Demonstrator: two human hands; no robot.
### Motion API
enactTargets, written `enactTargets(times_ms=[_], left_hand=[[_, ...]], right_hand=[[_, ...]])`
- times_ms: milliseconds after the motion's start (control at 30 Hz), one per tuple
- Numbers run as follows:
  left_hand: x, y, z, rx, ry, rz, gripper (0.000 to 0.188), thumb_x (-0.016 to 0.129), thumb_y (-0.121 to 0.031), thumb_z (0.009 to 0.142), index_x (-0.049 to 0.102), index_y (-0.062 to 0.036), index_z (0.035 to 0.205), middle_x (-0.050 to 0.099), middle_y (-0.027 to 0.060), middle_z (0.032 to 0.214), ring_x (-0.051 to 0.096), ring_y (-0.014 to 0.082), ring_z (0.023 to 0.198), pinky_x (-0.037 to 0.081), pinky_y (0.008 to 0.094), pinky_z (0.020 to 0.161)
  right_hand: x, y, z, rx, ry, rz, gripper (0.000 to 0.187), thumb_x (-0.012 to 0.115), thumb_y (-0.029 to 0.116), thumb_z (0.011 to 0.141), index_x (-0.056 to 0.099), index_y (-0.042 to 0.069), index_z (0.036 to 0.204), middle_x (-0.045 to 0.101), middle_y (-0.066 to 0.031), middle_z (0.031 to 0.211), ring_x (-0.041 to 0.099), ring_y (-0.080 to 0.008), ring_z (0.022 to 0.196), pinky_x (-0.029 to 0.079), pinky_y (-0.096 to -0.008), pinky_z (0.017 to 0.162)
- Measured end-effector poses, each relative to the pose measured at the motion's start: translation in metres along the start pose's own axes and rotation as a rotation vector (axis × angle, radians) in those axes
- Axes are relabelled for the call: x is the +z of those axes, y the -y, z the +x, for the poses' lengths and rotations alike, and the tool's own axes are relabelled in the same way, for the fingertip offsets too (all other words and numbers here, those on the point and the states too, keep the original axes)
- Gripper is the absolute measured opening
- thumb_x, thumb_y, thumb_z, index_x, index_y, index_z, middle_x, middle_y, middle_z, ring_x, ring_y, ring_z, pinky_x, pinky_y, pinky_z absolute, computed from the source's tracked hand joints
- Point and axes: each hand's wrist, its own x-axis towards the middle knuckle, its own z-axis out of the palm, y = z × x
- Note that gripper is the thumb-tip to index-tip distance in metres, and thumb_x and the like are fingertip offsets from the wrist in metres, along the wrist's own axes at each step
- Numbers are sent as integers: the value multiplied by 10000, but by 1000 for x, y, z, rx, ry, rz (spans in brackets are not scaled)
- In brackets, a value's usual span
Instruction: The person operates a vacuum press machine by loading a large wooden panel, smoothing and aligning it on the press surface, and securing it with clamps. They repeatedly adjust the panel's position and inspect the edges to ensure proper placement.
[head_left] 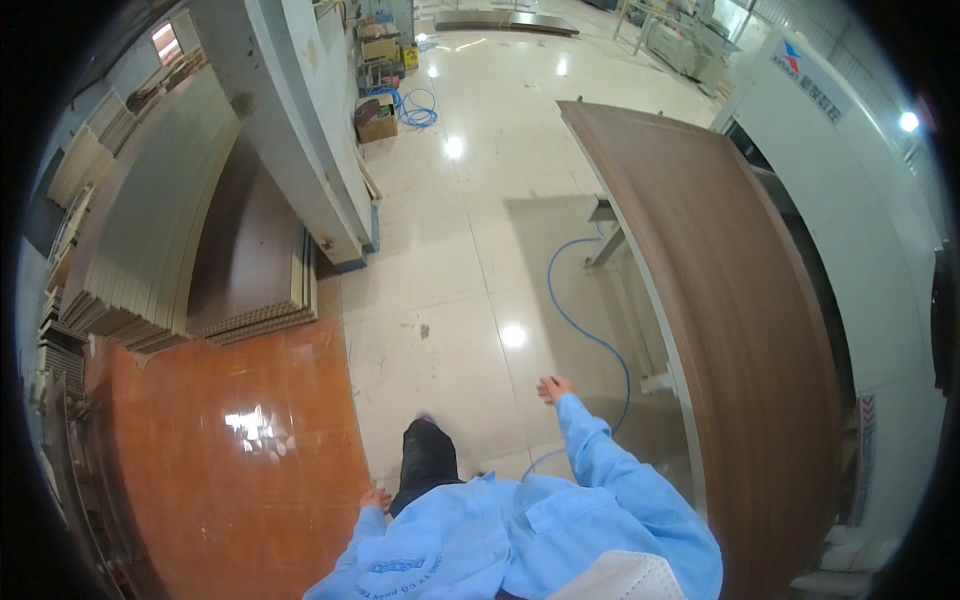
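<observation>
Nearest, at five o'clock, a white mask point(625, 580) overlaps the light-blue shirt point(500, 535) at six. Farther in at five, the right hand point(555, 388) is loosely half-curled, near the blue hose point(627, 380) on the floor at four and apart from the brown panel point(735, 290) at three. At seven, the left hand point(376, 498) hangs beside the dark trouser leg point(427, 458), fingers slightly bent, its grip impossible to tell.
</observation>
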Motion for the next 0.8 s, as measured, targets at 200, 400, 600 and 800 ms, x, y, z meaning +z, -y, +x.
enactTargets(times_ms=[200,400,600,800], left_hand=[[39,-194,112,-52,58,294,332,536,-315,980,606,-82,1205,702,118,1097,680,273,920,552,434,716],[129,-531,221,17,95,122,340,558,-348,977,605,-99,1204,712,86,1096,681,265,933,547,432,738],[264,-864,291,617,219,237,413,572,-414,974,622,-91,1226,721,85,1073,691,204,909,530,365,666],[331,-1025,323,291,88,263,355,570,-345,981,616,-106,1240,720,82,1086,693,197,889,524,385,671]], right_hand=[[82,238,123,-188,97,-86,379,573,386,962,660,51,1116,730,-101,1012,707,-189,842,550,-329,646],[92,248,189,339,60,-123,377,576,387,969,664,53,1119,727,-115,1034,705,-212,822,561,-375,664],[86,305,343,390,-172,224,420,553,436,973,676,42,1052,734,-121,945,705,-217,785,560,-392,633],[54,539,591,121,-262,290,511,528,537,958,691,55,1008,715,-96,804,678,-195,690,532,-364,574]])
